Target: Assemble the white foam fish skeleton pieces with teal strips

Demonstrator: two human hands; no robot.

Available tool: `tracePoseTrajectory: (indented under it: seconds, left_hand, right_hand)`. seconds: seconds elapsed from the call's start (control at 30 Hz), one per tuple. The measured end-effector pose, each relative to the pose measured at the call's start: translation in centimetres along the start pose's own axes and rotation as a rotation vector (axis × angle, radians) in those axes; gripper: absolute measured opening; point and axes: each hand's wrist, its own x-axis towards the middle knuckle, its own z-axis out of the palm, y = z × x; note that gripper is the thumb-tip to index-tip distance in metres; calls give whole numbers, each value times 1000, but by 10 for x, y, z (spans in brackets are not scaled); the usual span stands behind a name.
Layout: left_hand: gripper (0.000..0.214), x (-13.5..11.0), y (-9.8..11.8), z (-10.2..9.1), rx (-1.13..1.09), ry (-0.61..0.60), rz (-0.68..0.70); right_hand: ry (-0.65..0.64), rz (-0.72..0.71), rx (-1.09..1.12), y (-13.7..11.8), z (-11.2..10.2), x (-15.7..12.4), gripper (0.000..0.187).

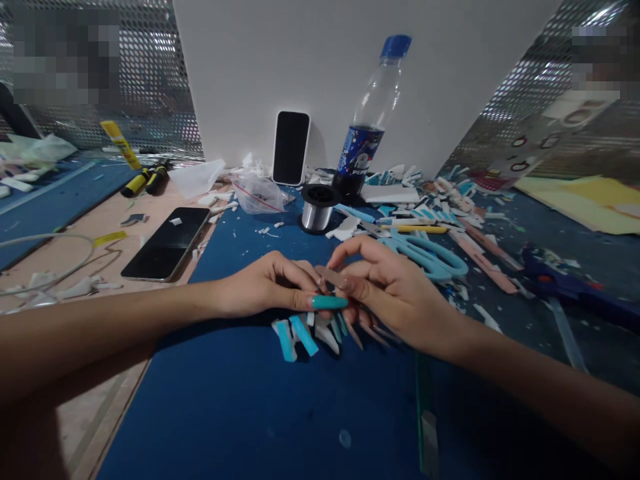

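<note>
One head cam only: looks fwd & down, close on left hand [260, 288] & right hand [395, 293], over blue work mat [240, 400].

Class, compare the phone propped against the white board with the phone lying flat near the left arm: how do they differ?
The propped phone stands upright and has a pale edge; the flat phone lies screen up and has a dark edge. The flat phone carries a small white scrap; the propped phone's screen is bare. Both screens are dark.
</note>
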Motion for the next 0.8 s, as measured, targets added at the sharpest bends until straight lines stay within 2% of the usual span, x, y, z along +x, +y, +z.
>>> tracePoseTrajectory:
  seconds: [0.27,0.5,0.8]
  left_hand:
    - [9,1,2,2,8,62,-9]
    - [11,2,4,6,51,38,89]
    - [8,0,2,6,-13,25,108]
  right_hand:
    - [44,-42,-20,2,1,-1,14]
    - [4,-37,-125,-1,3,-3,22]
    - [-4,-47,-131,-3,6,-4,23]
